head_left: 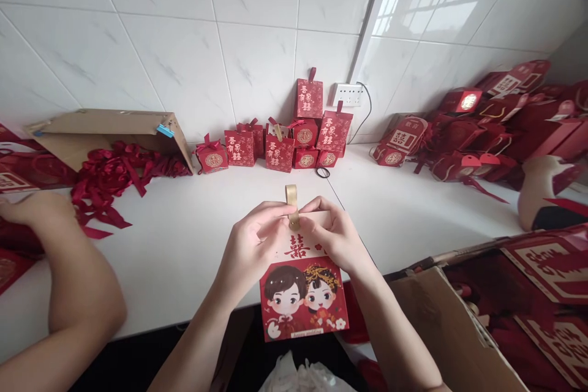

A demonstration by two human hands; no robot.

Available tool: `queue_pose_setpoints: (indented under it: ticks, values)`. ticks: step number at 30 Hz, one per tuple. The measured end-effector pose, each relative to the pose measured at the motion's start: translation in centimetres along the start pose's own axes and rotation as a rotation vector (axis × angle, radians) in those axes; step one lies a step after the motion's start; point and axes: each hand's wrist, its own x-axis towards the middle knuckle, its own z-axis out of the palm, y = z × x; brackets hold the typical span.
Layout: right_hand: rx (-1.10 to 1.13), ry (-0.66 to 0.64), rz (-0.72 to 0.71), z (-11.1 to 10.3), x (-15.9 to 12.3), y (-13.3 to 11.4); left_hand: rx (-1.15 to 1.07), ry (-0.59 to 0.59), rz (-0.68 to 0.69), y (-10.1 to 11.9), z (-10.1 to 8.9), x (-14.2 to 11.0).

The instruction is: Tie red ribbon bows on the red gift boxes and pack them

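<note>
My left hand (255, 245) and my right hand (333, 234) hold a red gift box (303, 297) printed with a cartoon couple, over the front edge of the white table (184, 239). Both hands pinch at the box's top. Between the fingertips a gold ribbon loop (291, 196) sticks up from the box. The fingers of both hands are closed on the box top and ribbon.
Another person's arm (68, 282) rests at the left beside red ribbons (114, 174) and an open cardboard box (105, 131). Finished red boxes (294, 141) stack against the tiled wall. More red bags (496, 128) pile at the right. A carton of flat boxes (528, 306) stands near right.
</note>
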Motion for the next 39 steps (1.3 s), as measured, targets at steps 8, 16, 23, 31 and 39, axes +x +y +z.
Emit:
queue_pose_setpoints:
  ticks: [8, 16, 23, 31, 39]
  values:
    - [0.005, 0.026, 0.003, 0.0, -0.6, -0.6, -0.041, -0.028, -0.044, 0.5, -0.1, -0.3]
    - [0.067, 0.066, 0.042, 0.0, -1.2, -0.9, -0.091, -0.087, -0.101, 0.8, -0.4, -0.1]
    - [0.151, 0.350, -0.063, -1.4, -1.4, -1.1, -0.462, -0.037, -0.065, -1.4, -0.3, -1.8]
    - [0.458, 0.746, -0.497, -3.1, -0.4, 0.9, -0.315, -0.184, -0.041, -4.0, 3.4, -3.7]
    - [0.315, 0.609, -0.318, -4.6, -2.5, 3.7, -0.028, 0.123, 0.391, -3.7, 4.5, -1.6]
